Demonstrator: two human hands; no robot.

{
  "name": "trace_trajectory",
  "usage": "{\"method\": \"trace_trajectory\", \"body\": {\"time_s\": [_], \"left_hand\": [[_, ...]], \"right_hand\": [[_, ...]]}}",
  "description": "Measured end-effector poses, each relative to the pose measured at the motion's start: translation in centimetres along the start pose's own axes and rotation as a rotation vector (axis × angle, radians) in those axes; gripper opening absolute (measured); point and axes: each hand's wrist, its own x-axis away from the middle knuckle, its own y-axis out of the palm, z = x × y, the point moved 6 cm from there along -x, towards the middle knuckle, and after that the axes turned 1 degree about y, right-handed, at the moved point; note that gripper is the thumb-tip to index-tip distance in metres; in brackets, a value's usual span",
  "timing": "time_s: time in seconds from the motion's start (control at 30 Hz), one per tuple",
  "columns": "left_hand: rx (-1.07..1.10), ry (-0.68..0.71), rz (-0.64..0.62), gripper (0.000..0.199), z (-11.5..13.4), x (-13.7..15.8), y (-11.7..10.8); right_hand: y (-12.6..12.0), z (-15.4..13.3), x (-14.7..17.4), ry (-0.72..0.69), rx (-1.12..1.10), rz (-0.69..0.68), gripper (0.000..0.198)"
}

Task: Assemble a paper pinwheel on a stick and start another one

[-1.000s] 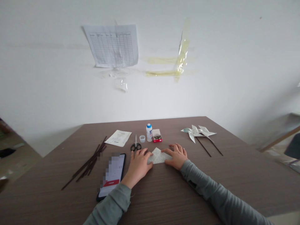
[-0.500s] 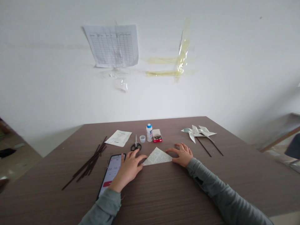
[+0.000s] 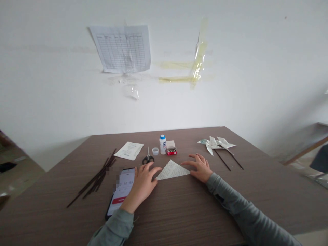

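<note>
A printed sheet of paper folded into a triangle (image 3: 172, 170) lies flat on the brown table (image 3: 184, 208), its point facing the wall. At its left corner is my left hand (image 3: 145, 179), fingers apart, thumb close to the paper's edge. My right hand (image 3: 200, 168) is at the right corner with spread fingers, the thumb by the tip of the paper. Whether either thumb touches the paper I cannot tell. Under and beside my left hand lies a phone (image 3: 121, 194) showing a running timer.
Scissors (image 3: 148, 159), a small clear cup (image 3: 155, 151), a blue-capped bottle (image 3: 163, 145) and a red box of pins (image 3: 171, 151) stand behind the triangle. Dark sticks (image 3: 96, 177) and paper sheets (image 3: 129, 150) lie left. Two paper pinwheels (image 3: 212, 145) on sticks lie right.
My right hand has shifted slightly to the right and away from the paper's right corner. The triangle has stayed in about the same place, with more of its right corner showing.
</note>
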Motion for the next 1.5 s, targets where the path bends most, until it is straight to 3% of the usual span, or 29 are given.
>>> {"method": "trace_trajectory", "body": {"time_s": [0.2,0.5,0.83,1.07,1.5], "left_hand": [[0.040,0.052,0.096,0.052,2.1,-0.8,1.1],[0.047,0.044,0.051,0.035,5.1,-2.0,2.3],[0.066,-0.014,0.036,0.033,5.1,-2.2,2.4],[0.059,-0.019,0.015,0.041,5.1,-2.1,2.1],[0.033,-0.041,-0.020,0.050,2.0,-1.9,1.3]], "right_hand": [[1.5,-2.0,-0.4,-0.187,-0.073,0.029,0.055],[1.5,-4.1,0.3,-0.099,-0.021,0.014,0.044],[2.0,-4.4,0.2,-0.042,-0.012,0.051,0.045],[1.1,-4.5,0.5,-0.008,-0.002,-0.012,0.052],[0.4,-2.7,0.3,0.043,0.034,-0.110,0.065]]}}
